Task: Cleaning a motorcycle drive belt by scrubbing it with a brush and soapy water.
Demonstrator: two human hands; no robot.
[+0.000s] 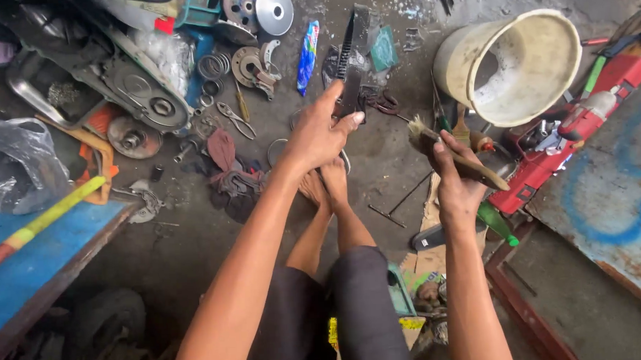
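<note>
Gripped mid-length by the left hand at frame centre, the toothed belt looks light, rubbery and greasy, while a brush is clenched in the right hand.

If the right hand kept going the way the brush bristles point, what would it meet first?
Likely the toothed black belt that the left hand holds up: the brush in the right hand aims up-left at it. Depth between them is unclear.

black toothed drive belt, upright, pinched at its lower end; worn wooden-handled brush, bristles up-left
</note>
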